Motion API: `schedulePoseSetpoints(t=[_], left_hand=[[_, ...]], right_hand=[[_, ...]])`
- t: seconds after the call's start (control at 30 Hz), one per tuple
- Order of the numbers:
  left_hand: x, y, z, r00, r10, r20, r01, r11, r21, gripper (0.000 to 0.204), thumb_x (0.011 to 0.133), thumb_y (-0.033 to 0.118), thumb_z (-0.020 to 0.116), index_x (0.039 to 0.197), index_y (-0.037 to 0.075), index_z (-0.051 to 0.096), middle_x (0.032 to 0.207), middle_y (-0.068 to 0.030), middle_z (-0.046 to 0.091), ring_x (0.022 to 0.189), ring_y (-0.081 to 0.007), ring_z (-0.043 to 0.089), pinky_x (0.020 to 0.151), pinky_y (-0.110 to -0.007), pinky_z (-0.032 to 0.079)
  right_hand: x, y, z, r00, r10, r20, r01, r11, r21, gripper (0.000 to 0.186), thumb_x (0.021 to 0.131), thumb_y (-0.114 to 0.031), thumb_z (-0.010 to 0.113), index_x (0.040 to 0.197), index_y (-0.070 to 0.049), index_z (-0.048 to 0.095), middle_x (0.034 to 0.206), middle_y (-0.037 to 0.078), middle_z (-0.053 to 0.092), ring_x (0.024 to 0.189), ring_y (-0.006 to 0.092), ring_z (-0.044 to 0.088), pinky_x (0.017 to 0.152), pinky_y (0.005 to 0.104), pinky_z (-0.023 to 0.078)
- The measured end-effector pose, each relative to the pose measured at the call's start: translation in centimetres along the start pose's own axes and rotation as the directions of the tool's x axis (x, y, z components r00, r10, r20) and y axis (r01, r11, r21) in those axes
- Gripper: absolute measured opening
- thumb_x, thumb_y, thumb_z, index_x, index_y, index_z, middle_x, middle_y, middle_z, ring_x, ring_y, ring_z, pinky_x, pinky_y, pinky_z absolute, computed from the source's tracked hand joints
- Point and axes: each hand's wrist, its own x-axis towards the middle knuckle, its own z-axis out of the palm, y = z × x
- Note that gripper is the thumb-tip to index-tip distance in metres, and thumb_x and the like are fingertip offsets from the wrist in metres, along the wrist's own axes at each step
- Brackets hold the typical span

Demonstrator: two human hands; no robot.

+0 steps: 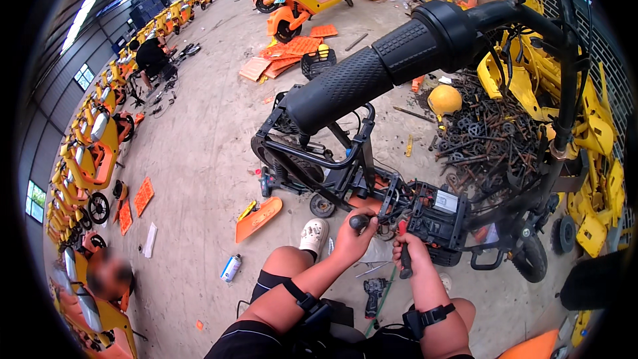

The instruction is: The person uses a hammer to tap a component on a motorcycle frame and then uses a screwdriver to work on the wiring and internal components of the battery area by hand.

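Note:
A stripped black scooter frame (362, 153) stands before me, its wiring and a black box (437, 216) exposed low down. My left hand (352, 238) is closed around a tool with a rounded black handle (359, 222); its working end is hidden among the frame parts. Just to the right, my right hand (413, 250) grips a red-and-black handled tool (405, 267), its red part pointing up toward the wiring beside the box. What kind of tool each is cannot be made out. The scooter's black handlebar grip (372, 70) juts across the upper middle.
A cordless power tool (374, 296) lies between my feet, a spray can (231, 268) and orange panel (259, 219) to the left. Metal parts (495, 139) and yellow panels (591, 159) heap up at right. Yellow scooters (96, 153) line the left; a person (153, 60) crouches farther back.

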Motion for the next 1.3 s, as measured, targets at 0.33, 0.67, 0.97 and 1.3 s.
schedulePoseSetpoints(t=[0.33, 0.67, 0.97, 1.3], left_hand=[[0.2, 1.6, -0.1, 0.993, 0.111, 0.032, -0.113, 0.988, 0.101, 0.016, 0.092, 0.009, 0.070, 0.105, 0.003, 0.064, 0.102, -0.0123, 0.065, 0.096, -0.0262, 0.063, 0.085, -0.036, 0.049], [0.5, 1.2, -0.2, 0.988, 0.143, 0.062, -0.150, 0.981, 0.120, 0.018, 0.088, 0.007, 0.070, 0.104, 0.003, 0.062, 0.102, -0.0156, 0.065, 0.099, -0.0346, 0.063, 0.086, -0.040, 0.050], [0.6, 0.8, -0.3, 0.975, 0.117, 0.189, -0.146, 0.979, 0.145, 0.021, 0.090, 0.009, 0.069, 0.109, 0.003, 0.062, 0.104, -0.0159, 0.065, 0.098, -0.0330, 0.064, 0.086, -0.039, 0.051], [0.7, -0.1, -0.1, 0.969, 0.090, 0.228, -0.124, 0.982, 0.140, 0.024, 0.090, 0.008, 0.068, 0.112, 0.002, 0.060, 0.107, -0.0167, 0.064, 0.100, -0.0328, 0.064, 0.088, -0.038, 0.051]], right_hand=[[-0.5, 0.1, -0.2, 1.000, 0.018, 0.011, -0.017, 0.999, -0.044, 0.013, 0.087, -0.015, 0.060, 0.082, -0.005, 0.052, 0.075, 0.002, 0.055, 0.057, 0.0090, 0.052, 0.048, 0.0223, 0.043], [0.4, 0.6, -0.8, 1.000, 0.025, 0.005, -0.025, 0.999, -0.027, 0.011, 0.085, -0.014, 0.059, 0.083, -0.005, 0.053, 0.074, 0.003, 0.055, 0.059, 0.0107, 0.053, 0.048, 0.0240, 0.043], [0.5, 0.5, -0.1, 1.000, 0.007, -0.008, -0.007, 1.000, 0.010, 0.011, 0.084, -0.015, 0.060, 0.082, -0.006, 0.053, 0.071, 0.001, 0.054, 0.058, 0.0094, 0.053, 0.049, 0.0227, 0.042], [1.4, -0.3, -1.4, 0.999, -0.009, 0.036, 0.006, 0.995, 0.103, 0.009, 0.085, -0.012, 0.058, 0.087, -0.004, 0.055, 0.076, 0.004, 0.056, 0.060, 0.0117, 0.053, 0.050, 0.0251, 0.043]])
